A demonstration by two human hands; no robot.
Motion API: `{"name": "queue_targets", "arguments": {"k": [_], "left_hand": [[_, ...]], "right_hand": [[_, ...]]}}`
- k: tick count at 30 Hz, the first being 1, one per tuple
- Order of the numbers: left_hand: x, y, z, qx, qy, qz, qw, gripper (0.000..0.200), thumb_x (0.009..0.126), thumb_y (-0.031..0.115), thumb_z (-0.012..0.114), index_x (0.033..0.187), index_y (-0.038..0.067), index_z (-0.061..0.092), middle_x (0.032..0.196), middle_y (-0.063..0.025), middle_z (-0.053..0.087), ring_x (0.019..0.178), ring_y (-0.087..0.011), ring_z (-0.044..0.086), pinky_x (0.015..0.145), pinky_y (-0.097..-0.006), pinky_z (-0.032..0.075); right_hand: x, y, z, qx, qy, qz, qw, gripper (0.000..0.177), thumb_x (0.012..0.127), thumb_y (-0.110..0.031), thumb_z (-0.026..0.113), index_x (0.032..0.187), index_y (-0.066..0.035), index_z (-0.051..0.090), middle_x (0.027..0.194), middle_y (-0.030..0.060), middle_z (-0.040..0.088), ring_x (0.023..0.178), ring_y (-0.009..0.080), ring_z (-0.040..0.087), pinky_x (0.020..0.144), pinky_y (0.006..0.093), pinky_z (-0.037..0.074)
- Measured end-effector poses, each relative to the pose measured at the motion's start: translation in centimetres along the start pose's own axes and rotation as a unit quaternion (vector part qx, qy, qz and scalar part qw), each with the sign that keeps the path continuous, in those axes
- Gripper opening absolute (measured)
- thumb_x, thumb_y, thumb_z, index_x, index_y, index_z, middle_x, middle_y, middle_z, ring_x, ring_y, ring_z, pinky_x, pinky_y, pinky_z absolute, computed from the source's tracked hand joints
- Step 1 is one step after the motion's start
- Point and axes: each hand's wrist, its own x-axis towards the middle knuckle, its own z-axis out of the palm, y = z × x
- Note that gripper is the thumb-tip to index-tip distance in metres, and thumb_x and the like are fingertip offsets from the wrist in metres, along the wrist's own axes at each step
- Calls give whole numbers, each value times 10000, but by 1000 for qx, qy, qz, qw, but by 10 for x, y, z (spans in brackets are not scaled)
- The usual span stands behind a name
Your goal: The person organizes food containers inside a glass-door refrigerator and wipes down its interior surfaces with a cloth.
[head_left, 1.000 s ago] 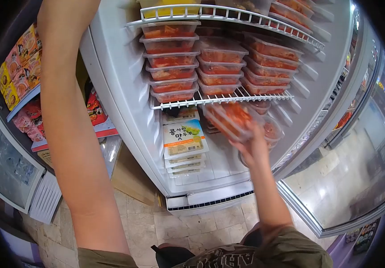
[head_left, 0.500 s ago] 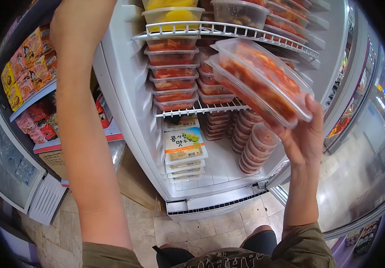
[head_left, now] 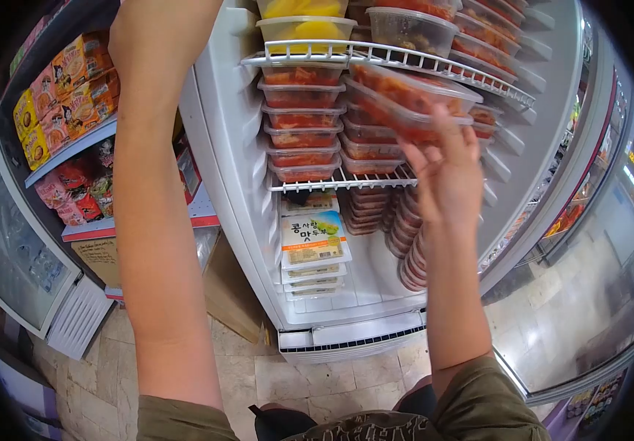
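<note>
My right hand (head_left: 445, 173) grips a clear lidded tray of red kimchi (head_left: 405, 95) and holds it on top of a stack of like trays on the fridge's middle wire shelf (head_left: 346, 180), just under the upper wire shelf (head_left: 376, 55). My left arm (head_left: 148, 184) reaches straight up beside the fridge's left wall. The left hand itself is cut off by the top of the frame.
The open white fridge (head_left: 214, 162) holds stacked kimchi trays (head_left: 302, 121), yellow-filled tubs (head_left: 306, 26), flat tofu packs (head_left: 313, 239) and round tubs (head_left: 409, 242) on the bottom. Snack packets (head_left: 56, 95) fill racks at left. The glass door (head_left: 581, 242) stands open at right.
My right hand brought the kimchi tray up from the bottom compartment, lifted it out in front of the fridge, then pushed it in onto the middle shelf's stack. The camera view shifted slightly.
</note>
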Motion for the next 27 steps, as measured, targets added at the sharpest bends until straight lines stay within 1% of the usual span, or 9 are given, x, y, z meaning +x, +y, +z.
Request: {"name": "queue_targets", "arguments": {"k": [3,6,8,12,16,17,19,23,27], "left_hand": [[0,0,0,12,-1,9,1000,425,715,260,620,1022,-16,521,917,-261,608,891,-398,584,771,-432,458],[0,1,1,29,5,14,999,414,715,260,623,1007,-19,529,918,-259,609,891,-395,586,772,-427,459],[-1,-6,6,-1,8,18,1000,409,716,259,624,1001,-21,534,915,-257,610,889,-393,588,771,-424,459],[-2,4,-7,0,-6,32,999,397,721,252,625,989,-28,541,922,-256,609,896,-384,589,778,-412,455],[13,-4,-18,-163,-187,-102,963,402,729,243,621,1005,-38,541,945,-258,603,917,-372,586,797,-398,449],[1,-7,-7,-93,-91,15,991,401,732,238,618,1011,-40,542,952,-257,602,923,-371,584,802,-394,447],[-4,-12,5,-8,0,116,993,400,735,229,613,1019,-44,545,960,-252,604,929,-365,583,807,-386,446],[-1,-15,6,-6,14,122,992,404,732,218,608,1027,-51,550,973,-244,606,931,-350,587,812,-373,446],[-2,-24,1,-48,-15,176,983,417,726,222,603,1043,-46,556,979,-235,611,927,-335,594,811,-366,448]], "right_hand": [[-4,23,11,-30,-1,-82,996,882,745,-131,732,1335,-15,86,1172,152,454,1029,230,524,803,345,512],[17,39,14,-80,34,-94,992,665,771,-278,712,1247,-5,336,1135,122,490,998,205,546,777,317,491],[53,58,-5,-370,122,-114,914,739,717,-340,740,1238,38,376,1126,193,446,978,299,523,861,372,433],[71,61,-18,-470,82,-148,866,641,706,-411,720,1108,46,519,1094,209,450,949,314,520,868,383,399],[54,61,-44,-481,43,-227,846,412,754,-290,690,985,30,570,915,126,512,812,201,526,734,305,422],[42,62,-54,-435,5,-233,870,341,772,-248,672,950,26,574,822,86,532,741,169,522,671,282,423],[2,72,-78,-470,-65,-176,862,249,793,-180,640,941,3,561,663,11,508,576,135,447,569,258,391],[-4,161,-179,-329,-50,344,878,210,828,-250,592,970,-97,568,701,-7,563,525,126,482,518,282,433],[30,210,-196,-219,89,385,892,186,873,-268,517,891,-92,575,673,17,570,519,122,509,461,228,415]]}}
